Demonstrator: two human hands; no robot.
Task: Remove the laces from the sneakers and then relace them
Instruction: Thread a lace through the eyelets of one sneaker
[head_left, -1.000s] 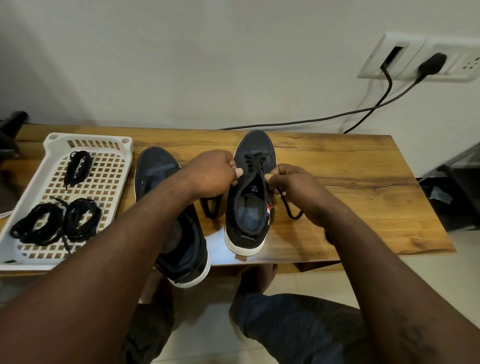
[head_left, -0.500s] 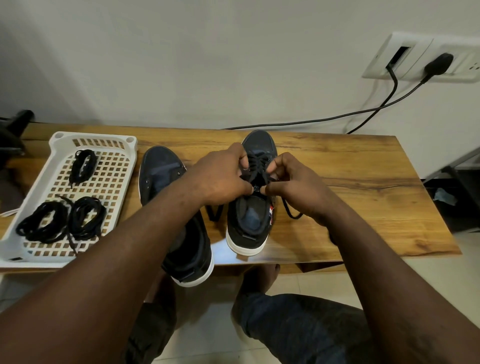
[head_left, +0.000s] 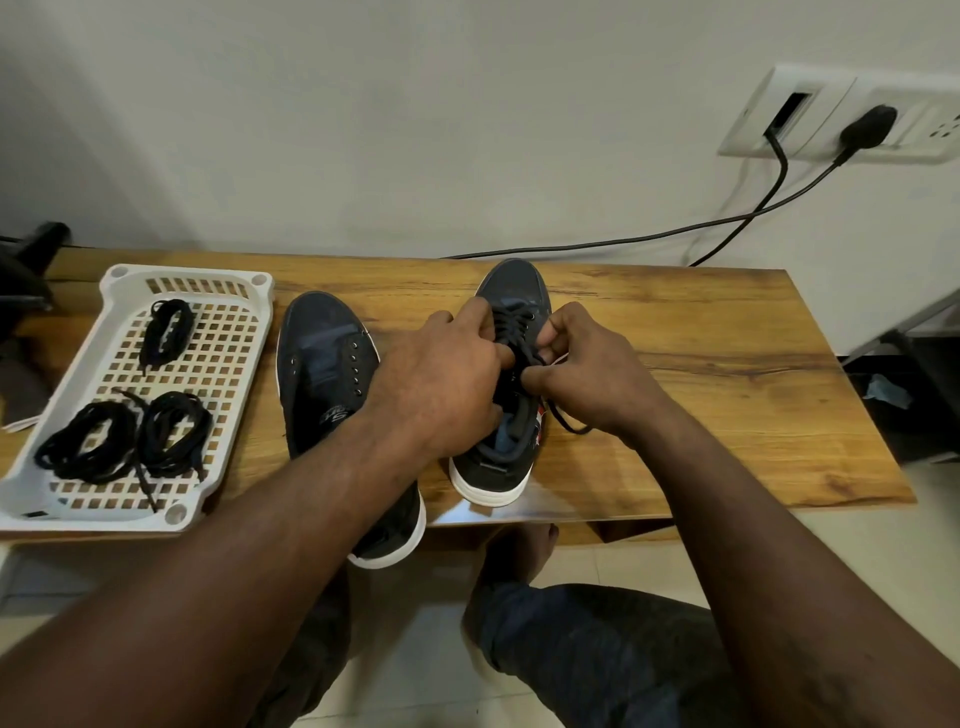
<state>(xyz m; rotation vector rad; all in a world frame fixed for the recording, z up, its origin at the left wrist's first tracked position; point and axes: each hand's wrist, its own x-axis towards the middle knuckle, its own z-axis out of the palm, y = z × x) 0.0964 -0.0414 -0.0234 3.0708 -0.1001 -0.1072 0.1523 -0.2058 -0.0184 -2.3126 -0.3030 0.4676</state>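
I am watching from a distance. Both hands meet over the laced sneaker (head_left: 511, 283), which stands on the worktop (head_left: 727, 374) with its toe towards the wall and its heel towards the person. I judge that this placement puts the eyelet rows right under the fingers.

The left hand (head_left: 441, 384) curls its grip onto the lace (head_left: 511, 325) at the sneaker's left eyelet row. Its fingertips are partly hidden. The right hand (head_left: 587, 374) pinches a strand between thumb and forefinger at the right row, so both grips are clamped on lace.

A loose lace end (head_left: 566, 423) loops onto the worktop just right of the sneaker, probably left slack so it can feed freely. Just left of the sneaker lies the second sneaker (head_left: 324, 364) with bare eyelets, probably kept close because its turn comes next. Farther left, a white basket (head_left: 119, 275) holds three coiled lace bundles (head_left: 85, 441), which keeps the spares from tangling with the work.

I judge the current step to be work at the upper eyelets. I cannot tell whether the lace is being threaded in or drawn out.
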